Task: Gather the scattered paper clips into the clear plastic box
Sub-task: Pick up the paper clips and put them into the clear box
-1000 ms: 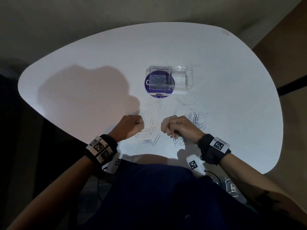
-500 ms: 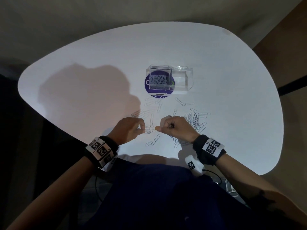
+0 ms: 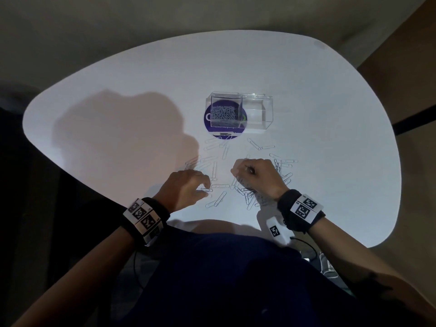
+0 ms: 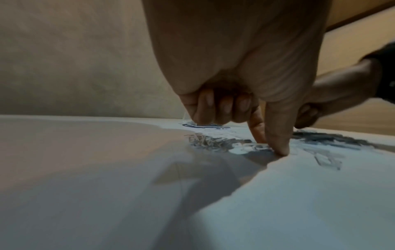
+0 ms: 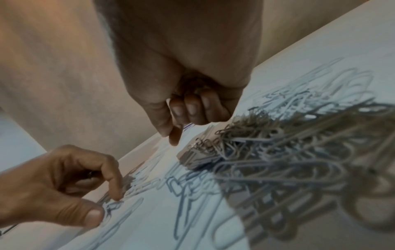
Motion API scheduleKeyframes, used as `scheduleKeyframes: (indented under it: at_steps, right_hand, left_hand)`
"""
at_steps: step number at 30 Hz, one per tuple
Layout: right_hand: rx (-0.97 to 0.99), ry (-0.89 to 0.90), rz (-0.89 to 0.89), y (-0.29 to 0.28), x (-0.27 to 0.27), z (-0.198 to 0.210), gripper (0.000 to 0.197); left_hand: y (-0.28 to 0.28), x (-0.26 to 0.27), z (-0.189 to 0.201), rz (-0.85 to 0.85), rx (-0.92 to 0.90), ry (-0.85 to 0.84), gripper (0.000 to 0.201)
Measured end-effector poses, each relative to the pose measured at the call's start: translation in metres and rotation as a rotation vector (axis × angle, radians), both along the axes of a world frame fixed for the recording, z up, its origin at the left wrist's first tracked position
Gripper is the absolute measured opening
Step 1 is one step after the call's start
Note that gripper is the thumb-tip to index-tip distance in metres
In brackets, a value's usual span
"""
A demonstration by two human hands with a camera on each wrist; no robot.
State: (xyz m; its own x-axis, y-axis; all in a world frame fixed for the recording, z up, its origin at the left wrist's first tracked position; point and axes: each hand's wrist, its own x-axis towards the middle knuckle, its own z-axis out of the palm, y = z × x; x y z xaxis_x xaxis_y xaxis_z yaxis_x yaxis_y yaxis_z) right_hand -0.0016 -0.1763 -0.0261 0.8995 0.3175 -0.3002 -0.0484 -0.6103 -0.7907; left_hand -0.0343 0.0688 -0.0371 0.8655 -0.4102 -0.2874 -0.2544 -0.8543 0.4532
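Note:
The clear plastic box stands mid-table on a purple disc, its left compartment full of paper clips. Silver paper clips lie scattered between the box and my hands, with a thicker heap beside my right hand. My left hand is down on the table; its index finger and thumb pinch a clip while the other fingers stay curled. My right hand hovers as a fist, fingers curled over clips in the palm, thumb and index pointing down.
The white rounded table carries a large shadow on its left half. Its near edge runs just behind my wrists, with my dark-clothed lap below. Both wrists wear black bands with marker tags.
My left hand has slid toward the near edge and its fingertips have dropped onto a clip. The right hand came in close to the left, then drew back slightly.

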Motion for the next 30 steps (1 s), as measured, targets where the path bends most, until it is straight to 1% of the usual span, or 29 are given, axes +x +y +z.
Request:
scheduleKeyframes:
  at_steps: [2,4,6,9,12,15,18,21,22,24,26,28,30]
  right_hand:
    - [-0.056,-0.038,-0.045,-0.003,0.003,0.002,0.013]
    - [-0.068,-0.059,-0.072,-0.006,0.006,0.003,0.009]
    - [-0.081,-0.069,-0.084,-0.008,0.009,0.001,0.008]
    - [-0.138,-0.079,-0.088,-0.012,0.013,0.001,0.005]
    - [-0.171,-0.087,-0.083,-0.013,0.014,0.001,0.005]
    - [-0.232,-0.117,-0.069,-0.015,0.017,0.003,0.007]
    - [-0.263,-0.086,-0.029,-0.018,0.02,0.001,0.01]
    - [-0.29,-0.075,-0.03,-0.015,0.021,0.001,0.01]
    - [-0.317,-0.082,-0.026,-0.012,0.021,0.002,0.009]
    - [-0.372,-0.128,0.005,-0.007,0.021,0.002,0.015]
    - [-0.429,-0.175,0.059,-0.001,0.021,0.003,0.018]
    - [-0.49,-0.189,0.102,0.005,0.023,0.003,0.011]
    - [-0.526,-0.181,0.127,0.01,0.024,0.005,0.003]
  left_hand:
    - [-0.001,0.0,0.0,0.004,0.025,0.022,0.03]
    - [0.0,-0.001,0.001,0.011,0.029,0.037,0.039]
    - [0.0,-0.001,0.001,0.024,0.017,0.05,0.041]
    - [0.0,0.0,0.002,0.069,-0.005,0.036,0.03]
    - [-0.002,-0.001,0.001,0.042,0.055,0.005,0.019]
    - [-0.006,0.0,0.003,0.053,0.073,0.012,0.014]
    - [-0.008,0.003,0.006,0.072,0.055,0.069,0.011]
    - [-0.009,0.005,0.007,0.041,0.056,0.089,0.011]
    - [-0.01,0.005,0.008,0.035,0.057,0.088,0.011]
    - [-0.01,0.006,0.008,0.03,0.062,0.079,0.011]
    - [-0.01,0.005,0.01,0.053,0.021,0.057,0.007]
    - [-0.011,0.006,0.015,0.092,-0.06,0.036,0.008]
    - [-0.013,0.009,0.024,0.168,-0.175,0.106,0.013]
